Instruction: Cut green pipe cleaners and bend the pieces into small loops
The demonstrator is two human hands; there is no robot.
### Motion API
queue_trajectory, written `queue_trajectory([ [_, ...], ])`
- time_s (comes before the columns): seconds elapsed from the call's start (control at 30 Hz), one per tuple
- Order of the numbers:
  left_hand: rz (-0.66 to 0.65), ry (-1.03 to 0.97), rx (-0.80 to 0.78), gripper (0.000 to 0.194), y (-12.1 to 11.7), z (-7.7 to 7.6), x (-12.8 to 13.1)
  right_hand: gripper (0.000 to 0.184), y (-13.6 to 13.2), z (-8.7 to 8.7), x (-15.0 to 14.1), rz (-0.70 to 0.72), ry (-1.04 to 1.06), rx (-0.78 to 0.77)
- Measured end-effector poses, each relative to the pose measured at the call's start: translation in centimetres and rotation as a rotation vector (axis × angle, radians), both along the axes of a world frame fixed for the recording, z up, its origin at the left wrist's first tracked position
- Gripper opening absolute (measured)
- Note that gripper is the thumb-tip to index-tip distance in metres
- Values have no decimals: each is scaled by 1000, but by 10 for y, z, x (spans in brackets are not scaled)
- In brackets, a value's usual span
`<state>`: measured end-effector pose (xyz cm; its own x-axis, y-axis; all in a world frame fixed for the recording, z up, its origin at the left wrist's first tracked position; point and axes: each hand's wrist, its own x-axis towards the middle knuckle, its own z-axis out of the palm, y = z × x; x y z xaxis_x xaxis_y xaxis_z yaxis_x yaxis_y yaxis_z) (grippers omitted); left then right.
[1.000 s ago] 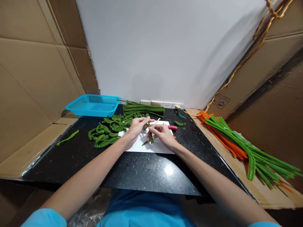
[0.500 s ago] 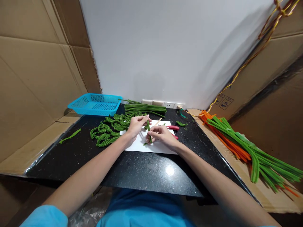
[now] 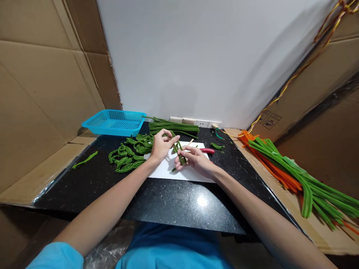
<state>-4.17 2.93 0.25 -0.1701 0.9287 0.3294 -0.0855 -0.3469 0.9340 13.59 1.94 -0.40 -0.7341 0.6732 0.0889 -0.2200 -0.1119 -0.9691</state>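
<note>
Over the white sheet point(image 3: 161, 172), my left hand point(image 3: 162, 147) pinches the upper end of some green pipe cleaner point(image 3: 180, 145) between thumb and fingers. Lower down, my right hand point(image 3: 195, 161) grips the same fuzzy piece, which shows two strands slightly apart. A thin wooden stick point(image 3: 191, 142) and a red-handled tool point(image 3: 208, 151) lie just behind my right hand, the tool's head hidden. Beside my left hand is a pile of looped green pipe cleaner shapes point(image 3: 126, 160). Small green scraps rest on the sheet under my hands.
Behind the sheet lies a bundle of straight green stems point(image 3: 174, 128). A blue basket point(image 3: 113, 129) stands at the back left. Green strips point(image 3: 297, 175) and orange strips point(image 3: 283, 177) lie on cardboard at right. Wall sockets point(image 3: 202, 123) and cardboard walls border the black tabletop point(image 3: 179, 205).
The green strands between my hands, close together before, now stand apart as two. My left hand's fingers have lifted and bent more. The view has shifted slightly.
</note>
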Motion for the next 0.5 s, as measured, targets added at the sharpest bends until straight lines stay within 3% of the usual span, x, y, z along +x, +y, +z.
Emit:
queue_trajectory([
  [0.3, 27, -3, -64, 78, -2, 2, 1, 37, -2, -1, -1, 11, -12, -40],
  [0.5, -70, -38, -102, 58, -2, -1, 3, 39, 1, -6, -1, 26, -40, -86],
])
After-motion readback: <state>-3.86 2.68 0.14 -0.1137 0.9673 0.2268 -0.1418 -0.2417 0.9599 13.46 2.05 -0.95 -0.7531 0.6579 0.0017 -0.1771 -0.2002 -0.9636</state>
